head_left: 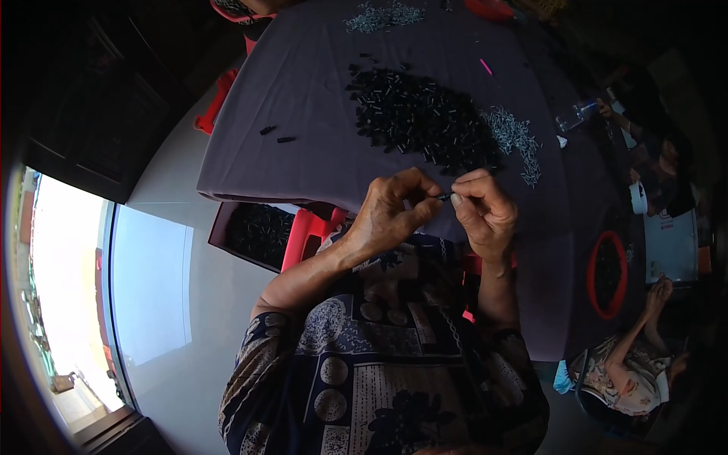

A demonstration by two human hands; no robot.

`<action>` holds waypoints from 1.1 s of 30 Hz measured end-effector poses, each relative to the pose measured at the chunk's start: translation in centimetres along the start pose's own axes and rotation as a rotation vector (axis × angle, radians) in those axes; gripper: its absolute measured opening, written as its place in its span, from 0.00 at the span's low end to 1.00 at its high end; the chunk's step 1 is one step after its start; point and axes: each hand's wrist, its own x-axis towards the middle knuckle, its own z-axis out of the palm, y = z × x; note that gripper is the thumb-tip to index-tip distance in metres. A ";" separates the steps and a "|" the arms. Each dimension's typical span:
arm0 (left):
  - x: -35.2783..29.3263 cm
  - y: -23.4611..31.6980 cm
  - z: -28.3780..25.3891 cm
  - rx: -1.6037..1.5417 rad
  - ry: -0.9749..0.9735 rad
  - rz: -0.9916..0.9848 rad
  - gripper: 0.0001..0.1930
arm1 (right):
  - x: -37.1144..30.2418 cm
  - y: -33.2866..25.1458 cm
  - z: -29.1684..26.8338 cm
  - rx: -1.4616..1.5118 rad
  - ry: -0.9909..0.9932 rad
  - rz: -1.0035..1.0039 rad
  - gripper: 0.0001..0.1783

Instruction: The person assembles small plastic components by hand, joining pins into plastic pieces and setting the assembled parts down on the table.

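Fingers of the left hand (388, 208) and right hand (487, 214) together pinch one small black piece (445, 197), just on the near side of the black pile (417, 114). Best to hold both grips steady, in line, pressing gently and evenly.

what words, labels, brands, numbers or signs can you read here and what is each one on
No text here is legible.
Red marking on the pale rectangular container at the right: too small and blurred to read.
Small dark piece at the fingertips of the left hand: too small to show any lettering.
Patterned shirt: circles and flowers, no readable words.
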 end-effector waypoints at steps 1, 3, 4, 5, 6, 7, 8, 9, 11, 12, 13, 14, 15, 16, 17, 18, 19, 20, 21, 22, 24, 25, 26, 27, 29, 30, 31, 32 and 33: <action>0.0 0.1 0.1 0.001 -0.001 0.001 0.05 | 0.0 0.1 -0.1 0.004 -0.010 -0.007 0.05; 0.0 0.3 0.3 0.074 -0.016 0.020 0.05 | -0.2 0.1 -0.2 0.008 -0.017 -0.016 0.05; 0.0 0.5 0.5 0.075 -0.017 0.021 0.05 | -0.4 -0.1 -0.3 0.005 -0.007 -0.013 0.05; 0.1 0.6 0.7 0.050 -0.005 0.033 0.05 | -0.6 -0.4 -0.3 0.003 0.003 -0.011 0.05; 0.1 0.8 0.9 0.026 0.007 0.044 0.05 | -0.5 -0.5 -0.3 0.002 0.005 -0.013 0.05; 0.1 1.1 1.1 0.027 0.005 0.046 0.05 | -0.4 -0.8 -0.3 -0.024 0.024 -0.059 0.04; 0.0 1.5 1.3 -0.069 0.019 0.000 0.05 | -0.3 -1.0 -0.3 -0.051 0.042 -0.106 0.04; -0.1 1.8 1.4 -0.165 0.033 -0.047 0.05 | -0.3 -1.3 -0.5 -0.051 0.043 -0.109 0.04; -0.2 2.3 1.5 -0.279 0.025 -0.105 0.04 | -0.4 -2.0 -0.7 -0.029 0.004 0.002 0.05; -0.3 2.5 1.3 -0.395 0.019 -0.164 0.04 | -0.3 -2.4 -0.6 -0.028 0.003 -0.001 0.05; -0.3 2.8 1.1 -0.393 0.016 -0.161 0.04 | -0.2 -2.9 -0.4 -0.028 -0.003 0.008 0.06; -0.3 3.1 0.8 -0.448 0.015 -0.187 0.04 | 0.0 -3.4 -0.2 -0.027 -0.011 0.017 0.06; -0.3 3.6 0.5 -0.503 0.014 -0.212 0.04 | 0.3 -3.9 0.0 -0.028 -0.009 0.012 0.06; -0.3 4.0 0.2 -0.501 0.013 -0.208 0.04 | 0.6 -4.4 0.2 0.015 0.012 0.036 0.08; -0.2 4.5 0.0 -0.507 0.019 -0.214 0.04 | 0.9 -4.8 0.4 0.057 0.032 0.060 0.09; -0.1 4.9 -0.1 -0.514 0.025 -0.220 0.04 | 1.1 -5.2 0.3 0.057 0.033 0.055 0.09; -0.1 5.1 -0.2 -0.512 0.026 -0.216 0.04 | 1.2 -5.3 -0.2 -0.131 -0.013 -0.049 0.12; -0.1 5.1 0.0 -0.505 0.036 -0.233 0.04 | 1.3 -5.5 -0.5 -0.320 -0.058 -0.154 0.14; 0.0 5.2 0.2 -0.499 0.045 -0.250 0.04 | 1.2 -5.8 -0.6 -0.455 -0.062 -0.168 0.17; 0.4 5.2 0.8 -0.462 0.050 -0.263 0.03 | 0.9 -5.4 -1.1 -0.609 -0.090 -0.195 0.17; 1.6 4.9 2.3 -0.463 0.056 -0.287 0.02 | 0.8 -4.0 -2.3 -0.817 -0.109 -0.224 0.18; 2.1 4.6 3.4 -0.471 0.061 -0.321 0.02 | 0.4 -3.2 -3.0 -0.876 -0.100 -0.226 0.18; 2.7 4.1 4.5 -0.473 0.044 -0.331 0.02 | 0.2 -2.5 -3.9 -0.936 -0.092 -0.225 0.18; 3.3 3.5 5.4 -0.442 0.047 -0.318 0.02 | 0.3 -2.3 -4.8 -0.930 -0.099 -0.194 0.17; 5.0 1.9 7.3 -0.418 0.048 -0.298 0.02 | 0.5 -0.6 -7.1 -0.865 -0.073 -0.218 0.16; 5.9 1.3 8.3 -0.401 0.036 -0.298 0.02 | 0.4 0.4 -8.5 -0.826 -0.080 -0.227 0.15; 6.7 0.8 9.3 -0.383 0.025 -0.296 0.02 | 0.3 1.4 -9.7 -0.836 -0.068 -0.210 0.15; 7.7 0.1 10.3 -0.347 0.017 -0.285 0.01 | 0.1 2.4 -10.8 -0.792 -0.064 -0.249 0.15; 8.2 -0.7 11.3 -0.351 -0.001 -0.292 0.01 | -0.2 3.4 -11.8 -0.749 -0.060 -0.290 0.14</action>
